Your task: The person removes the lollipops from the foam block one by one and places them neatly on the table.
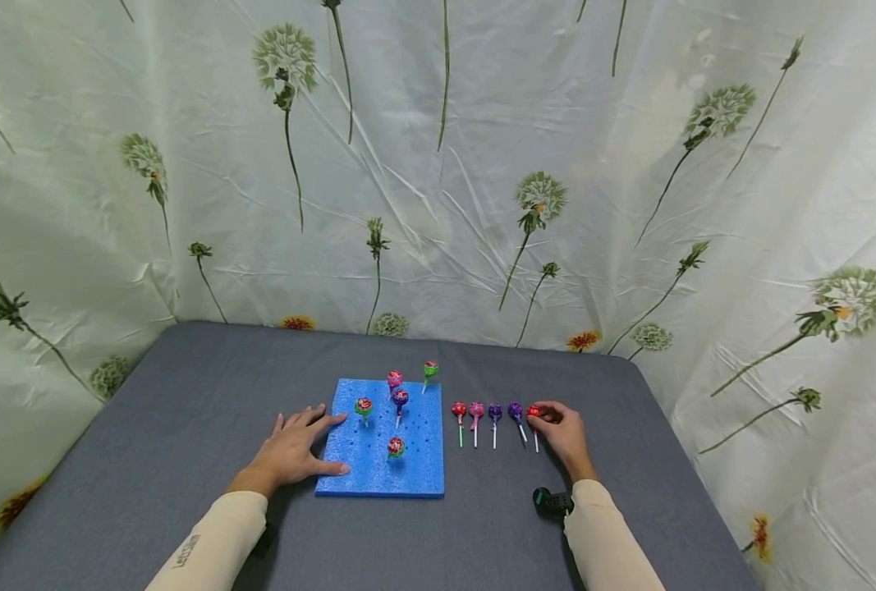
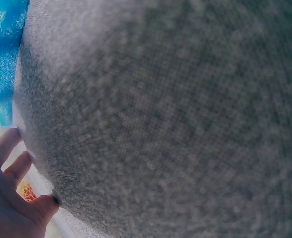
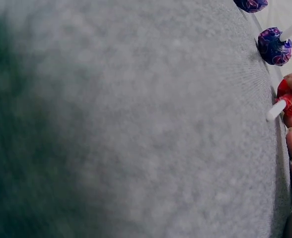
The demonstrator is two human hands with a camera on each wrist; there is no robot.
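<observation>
Red-wrapped round lollipop [image 1: 533, 412] at the right end of a row of wrapped lollipops [image 1: 495, 413].
The right hand [image 1: 565, 432] pinches its head, stick toward the person; the blue foam board [image 1: 423, 469] lies leftward on the gray tabletop [image 1: 497, 525], the left hand [image 1: 293, 447] spread at its left edge.

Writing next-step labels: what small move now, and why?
Probably lift the row's right-end red lollipop toward the board: the right hand pinches it, the left hand touches the board's left side, and five lollipops stand on it.
</observation>
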